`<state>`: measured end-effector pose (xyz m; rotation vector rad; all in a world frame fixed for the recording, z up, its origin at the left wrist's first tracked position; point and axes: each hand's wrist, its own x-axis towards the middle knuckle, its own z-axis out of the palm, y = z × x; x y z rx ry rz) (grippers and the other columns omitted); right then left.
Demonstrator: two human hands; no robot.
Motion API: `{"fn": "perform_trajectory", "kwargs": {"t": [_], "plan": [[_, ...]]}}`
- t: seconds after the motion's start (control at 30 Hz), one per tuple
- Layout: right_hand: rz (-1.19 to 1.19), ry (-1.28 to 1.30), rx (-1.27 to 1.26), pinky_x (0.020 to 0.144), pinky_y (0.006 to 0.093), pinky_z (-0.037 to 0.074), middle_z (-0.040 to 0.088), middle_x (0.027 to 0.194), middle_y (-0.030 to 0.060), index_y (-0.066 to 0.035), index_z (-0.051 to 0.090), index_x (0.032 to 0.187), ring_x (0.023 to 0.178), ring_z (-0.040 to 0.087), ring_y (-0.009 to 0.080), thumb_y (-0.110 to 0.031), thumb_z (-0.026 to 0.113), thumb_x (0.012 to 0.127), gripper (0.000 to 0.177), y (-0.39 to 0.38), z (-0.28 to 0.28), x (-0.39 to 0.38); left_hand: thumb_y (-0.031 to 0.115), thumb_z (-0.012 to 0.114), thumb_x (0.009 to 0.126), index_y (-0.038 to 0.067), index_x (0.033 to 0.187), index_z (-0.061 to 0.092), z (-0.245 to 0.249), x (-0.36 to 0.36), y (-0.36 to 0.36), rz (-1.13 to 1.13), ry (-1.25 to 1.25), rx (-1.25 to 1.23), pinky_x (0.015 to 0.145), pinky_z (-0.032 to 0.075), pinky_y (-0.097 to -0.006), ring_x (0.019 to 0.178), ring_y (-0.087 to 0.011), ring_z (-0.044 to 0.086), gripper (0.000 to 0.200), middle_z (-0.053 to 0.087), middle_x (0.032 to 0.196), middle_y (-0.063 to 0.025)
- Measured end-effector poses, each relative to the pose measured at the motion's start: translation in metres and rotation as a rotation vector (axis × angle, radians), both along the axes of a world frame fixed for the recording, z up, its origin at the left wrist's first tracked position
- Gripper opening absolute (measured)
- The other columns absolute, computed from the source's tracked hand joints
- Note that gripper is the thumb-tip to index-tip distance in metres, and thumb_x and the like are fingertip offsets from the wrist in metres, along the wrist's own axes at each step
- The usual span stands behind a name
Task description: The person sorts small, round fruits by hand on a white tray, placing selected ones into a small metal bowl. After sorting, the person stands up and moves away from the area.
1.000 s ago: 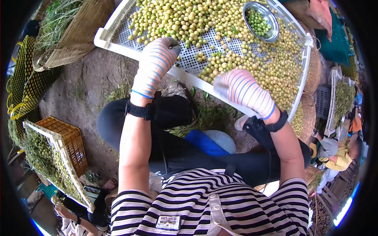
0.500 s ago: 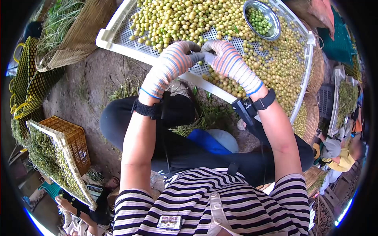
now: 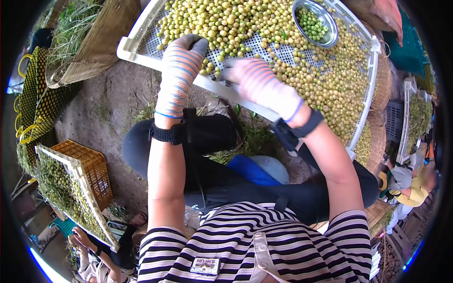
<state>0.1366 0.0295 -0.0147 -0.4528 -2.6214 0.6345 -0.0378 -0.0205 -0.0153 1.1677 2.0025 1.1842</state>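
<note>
Both my hands wear striped gloves with grey fingertips. My left hand [image 3: 183, 70] is over the near left part of the white perforated tray [image 3: 153, 60], its thumb and fingers curled together beside the round green-yellow fruits [image 3: 212, 21]; whatever is between them is hidden. My right hand [image 3: 259, 85], blurred by motion, hovers at the tray's near edge with its fingertips pointing left; its grip cannot be made out. A metal bowl [image 3: 336, 35] holding greener fruits [image 3: 311, 26] rests on the tray at the upper right.
An orange crate [image 3: 96, 177] and a second fruit tray [image 3: 87, 193] stand at the lower left. Woven sacks [image 3: 96, 42] lie at the upper left. Co-workers sit at the lower left [image 3: 101, 264] and far right [image 3: 415, 193]. A blue object [image 3: 252, 170] lies between my legs.
My hands, together before, have moved apart. The left has shifted left and up over the fruits; the right has moved slightly left and down, to the tray's near edge.
</note>
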Motion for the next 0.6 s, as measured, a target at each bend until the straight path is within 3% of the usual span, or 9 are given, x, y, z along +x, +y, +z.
{"fn": "perform_trajectory", "kwargs": {"t": [0.07, 0.13, 0.17, 0.23, 0.3, 0.37, 0.43, 0.5, 0.6], "plan": [[-0.122, -0.577, -0.110, 0.068, 0.0386, 0.050, 0.064, 0.076, 0.0135, -0.010, 0.067, 0.089, 0.073, 0.062, 0.0325, -0.018, 0.060, 0.074, 0.018, 0.003, -0.007, -0.034, 0.023, 0.062, 0.082, 0.003, 0.090, 0.066, 0.015, 0.000, 0.001, 0.073, -0.205, -0.012, 0.050, 0.043, -0.0265, 0.051, -0.0143, 0.054, 0.021, 0.062, 0.065, -0.0074], [-0.073, -0.628, -0.022, 0.069, 0.0387, 0.050, 0.064, 0.076, 0.0138, -0.010, 0.067, 0.089, 0.074, 0.062, 0.0327, -0.018, 0.059, 0.075, 0.019, 0.008, -0.014, -0.043, 0.020, 0.062, 0.084, 0.005, 0.087, 0.066, 0.029, 0.004, -0.002, 0.169, -0.600, 0.048, 0.042, 0.029, -0.0174, 0.045, -0.0025, 0.041, 0.016, 0.052, 0.061, 0.0039], [-0.013, -0.683, 0.054, 0.069, 0.0388, 0.050, 0.064, 0.077, 0.0141, -0.010, 0.067, 0.090, 0.074, 0.062, 0.0329, -0.019, 0.057, 0.075, 0.019, 0.010, -0.017, -0.044, 0.021, 0.062, 0.085, 0.005, 0.089, 0.066, 0.027, 0.001, -0.005, 0.180, -0.656, 0.084, 0.042, 0.031, -0.0176, 0.046, -0.0040, 0.043, 0.017, 0.053, 0.062, 0.0030], [0.035, -0.652, 0.052, 0.067, 0.0386, 0.051, 0.064, 0.077, 0.0130, -0.010, 0.067, 0.088, 0.073, 0.062, 0.0324, -0.020, 0.055, 0.078, 0.018, 0.018, -0.020, -0.035, 0.025, 0.061, 0.086, 0.005, 0.091, 0.066, 0.015, -0.002, -0.008, 0.259, -0.735, 0.091, 0.042, 0.030, -0.0175, 0.048, -0.0049, 0.044, 0.021, 0.054, 0.064, 0.0022], [-0.146, -0.180, -0.010, 0.065, 0.0388, 0.051, 0.065, 0.078, 0.0122, -0.009, 0.067, 0.084, 0.073, 0.063, 0.0318, -0.021, 0.056, 0.078, 0.017, 0.021, -0.010, -0.026, 0.033, 0.058, 0.088, 0.005, 0.092, 0.065, 0.005, -0.006, -0.009, 0.193, -0.720, 0.040, 0.043, 0.031, -0.0173, 0.050, -0.0055, 0.046, 0.029, 0.055, 0.066, 0.0016], [-0.204, -0.189, -0.375, 0.066, 0.0359, 0.050, 0.066, 0.076, 0.0120, -0.008, 0.068, 0.086, 0.071, 0.064, 0.0273, -0.033, 0.062, 0.079, 0.026, 0.032, 0.013, -0.027, 0.045, 0.056, 0.087, 0.004, 0.084, 0.064, -0.002, 0.001, -0.004, 0.192, -0.761, -0.024, 0.041, 0.036, -0.0212, 0.045, -0.0083, 0.047, 0.042, 0.057, 0.064, -0.0004], [-0.034, -0.015, -0.555, 0.067, 0.0342, 0.049, 0.066, 0.076, 0.0113, -0.009, 0.068, 0.089, 0.070, 0.064, 0.0220, -0.036, 0.063, 0.080, 0.029, 0.042, 0.013, -0.031, 0.048, 0.055, 0.087, 0.005, 0.083, 0.061, -0.010, 0.014, 0.000, 0.254, -0.952, -0.097, 0.040, 0.036, -0.0235, 0.045, -0.0110, 0.049, 0.044, 0.058, 0.064, -0.0019], [-0.115, 0.031, -0.636, 0.068, 0.0325, 0.050, 0.067, 0.080, 0.0111, -0.008, 0.067, 0.091, 0.070, 0.063, 0.0219, -0.032, 0.063, 0.081, 0.026, 0.062, 0.018, -0.030, 0.043, 0.056, 0.087, 0.007, 0.085, 0.059, -0.014, 0.021, 0.006, 0.226, -1.389, -0.085, 0.037, 0.035, -0.0204, 0.046, -0.0124, 0.050, 0.036, 0.058, 0.064, -0.0019], [-0.200, -0.093, -0.309, 0.074, 0.0354, 0.051, 0.067, 0.087, 0.0100, -0.007, 0.065, 0.096, 0.080, 0.064, 0.0296, -0.024, 0.066, 0.077, 0.025, 0.080, -0.005, -0.020, 0.038, 0.056, 0.088, 0.006, 0.084, 0.059, -0.013, 0.018, 0.005, 0.188, -1.502, -0.035, 0.037, 0.035, -0.0180, 0.046, -0.0117, 0.050, 0.032, 0.057, 0.063, -0.0010]]}}
